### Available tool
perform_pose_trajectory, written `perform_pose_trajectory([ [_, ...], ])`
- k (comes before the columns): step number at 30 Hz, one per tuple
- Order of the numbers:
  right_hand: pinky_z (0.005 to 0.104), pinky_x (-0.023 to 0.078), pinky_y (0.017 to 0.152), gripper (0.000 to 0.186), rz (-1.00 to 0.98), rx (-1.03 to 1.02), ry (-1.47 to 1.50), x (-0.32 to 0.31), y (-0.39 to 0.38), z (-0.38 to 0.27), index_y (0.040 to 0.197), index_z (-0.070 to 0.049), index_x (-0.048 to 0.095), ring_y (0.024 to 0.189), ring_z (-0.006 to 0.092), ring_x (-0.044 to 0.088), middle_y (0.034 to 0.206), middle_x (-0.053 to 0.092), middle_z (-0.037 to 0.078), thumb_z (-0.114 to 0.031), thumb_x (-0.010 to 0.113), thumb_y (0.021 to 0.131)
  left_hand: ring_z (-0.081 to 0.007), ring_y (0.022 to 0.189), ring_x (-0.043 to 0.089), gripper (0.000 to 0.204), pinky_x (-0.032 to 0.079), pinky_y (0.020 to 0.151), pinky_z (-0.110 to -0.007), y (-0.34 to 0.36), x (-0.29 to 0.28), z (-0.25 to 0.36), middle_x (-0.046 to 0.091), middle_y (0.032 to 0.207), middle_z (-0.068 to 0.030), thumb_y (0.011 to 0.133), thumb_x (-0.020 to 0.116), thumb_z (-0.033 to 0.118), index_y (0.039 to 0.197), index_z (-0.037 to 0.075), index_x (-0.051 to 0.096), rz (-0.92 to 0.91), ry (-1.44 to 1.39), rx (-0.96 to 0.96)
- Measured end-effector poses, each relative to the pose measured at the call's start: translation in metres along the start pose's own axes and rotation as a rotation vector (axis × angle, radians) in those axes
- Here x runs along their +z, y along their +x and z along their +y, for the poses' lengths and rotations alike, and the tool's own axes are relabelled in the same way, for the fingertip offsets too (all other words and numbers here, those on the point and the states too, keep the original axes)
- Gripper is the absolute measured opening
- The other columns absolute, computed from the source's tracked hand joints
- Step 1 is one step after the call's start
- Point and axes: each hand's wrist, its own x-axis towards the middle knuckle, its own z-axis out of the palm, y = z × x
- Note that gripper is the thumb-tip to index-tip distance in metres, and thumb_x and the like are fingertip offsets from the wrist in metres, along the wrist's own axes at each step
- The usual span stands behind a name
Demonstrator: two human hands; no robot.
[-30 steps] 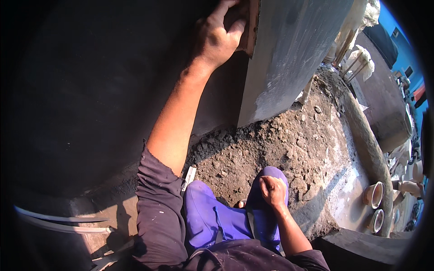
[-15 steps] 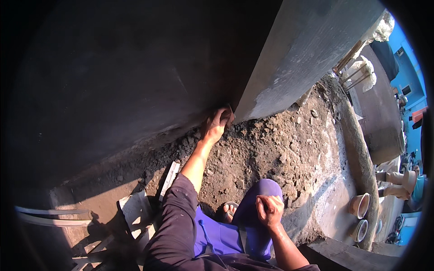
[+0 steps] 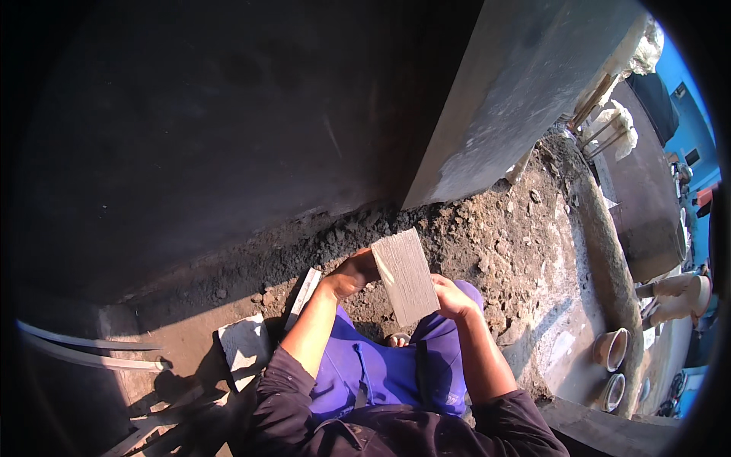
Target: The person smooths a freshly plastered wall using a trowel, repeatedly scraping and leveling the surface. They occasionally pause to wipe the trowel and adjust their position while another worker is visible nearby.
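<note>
While the left hand and the right hand are meeting over the lap, a flat rectangular board is hanging tilted between them, its ridged grey face turning up toward the head. The left hand seems to be clamping the board's left edge, its fingertips hiding in shade behind it. The right thumb and curled fingers are touching the opposite edge; whether they are gripping or only wiping, I cannot tell.

Judging by this, the person is pausing the wall smoothing to check or clean the board. The next move is probably calling for a firm one-handed hold and for bringing the face flat against the dark wall or the lighter wall beyond its corner.

Half a second ago, the left hand was pressing low at that corner, just above the rubble, and the right hand was resting, curled, on the knee of the purple trousers. Now the left hand is sitting back from the wall, and the right hand is joining it at the board.
</note>
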Motion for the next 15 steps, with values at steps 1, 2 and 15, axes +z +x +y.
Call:
perform_pose_trajectory([
  [1, 0.0372, 0.059, 0.093, 0.054, -0.053, -0.011, 0.147, -0.001, 0.005, 0.012, 0.144, 0.001, 0.061, 0.112, 0.0176, 0.069, 0.131, 0.072, 0.009, -0.036, 0.070, 0.106, -0.0187, 0.128, 0.063, 0.053, 0.050, 0.112, -0.037, 0.005, 0.014, 0.027, 0.068, 0.142, -0.0083, 0.096, 0.081, 0.010, 0.146, 0.002, 0.061, 0.000, 0.195, -0.184],
  [2, 0.0387, 0.059, 0.095, 0.057, -0.118, -0.013, 0.291, 0.007, 0.012, 0.018, 0.145, 0.000, 0.061, 0.113, 0.0187, 0.069, 0.131, 0.071, 0.010, -0.037, 0.073, 0.103, -0.0180, 0.128, 0.063, 0.052, 0.050, 0.112, -0.036, 0.006, 0.015, 0.034, 0.069, 0.140, -0.0082, 0.097, 0.080, 0.010, 0.145, 0.001, 0.062, -0.063, 0.189, -0.121],
  [15, 0.0357, 0.057, 0.092, 0.049, 1.154, -0.797, -0.555, 0.017, 0.105, -0.095, 0.135, 0.000, 0.061, 0.106, 0.0237, 0.072, 0.117, 0.073, 0.015, -0.018, 0.081, 0.094, -0.0473, 0.144, 0.051, 0.049, 0.038, 0.114, -0.072, -0.018, -0.030, 0.410, 0.056, 0.157, -0.0110, 0.101, 0.066, 0.040, 0.145, 0.021, 0.063, 1.410, 2.139, 1.675],
])
